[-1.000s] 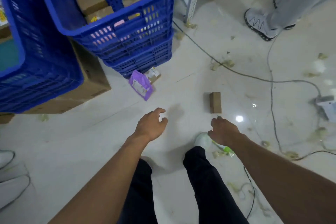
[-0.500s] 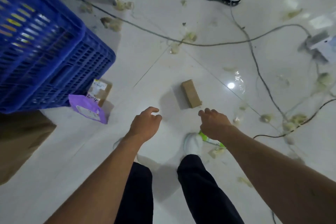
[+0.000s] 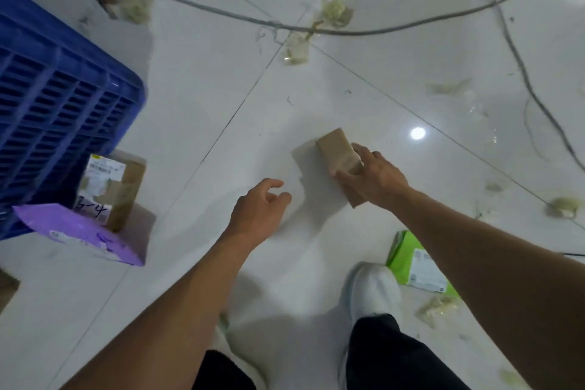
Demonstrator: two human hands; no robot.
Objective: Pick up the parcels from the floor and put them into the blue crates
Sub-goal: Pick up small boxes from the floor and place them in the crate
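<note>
The fingers (image 3: 363, 151) of the right hand (image 3: 375, 182) are curled round the small brown box (image 3: 337, 149). The thumb is set against its left long side and the other fingers against its right, so that the box is gripped across its width. The near end of the box is covered by the hand and the far end shows beyond the fingertips. Whether the box rests on the floor (image 3: 221, 79) or is just lifted cannot be told. Its long axis runs from the near right to the far left, with the far end pointed away from the person and slightly leftward. The left hand (image 3: 258, 210) is held over the tiles just left of the box, its fingers loosely bent, nothing gripped and the box not touched. A blue crate (image 3: 63, 98) stands at the left edge; only its slotted outer wall is seen, so its contents cannot be told. A labelled brown parcel (image 3: 123, 187) stands against that wall, and a purple mailer (image 3: 76, 228) lies just in front of it. A green packet (image 3: 414, 263) lies beside a white shoe (image 3: 370, 291), under the right forearm. Cables (image 3: 221, 14) are strung across the far tiles.
</note>
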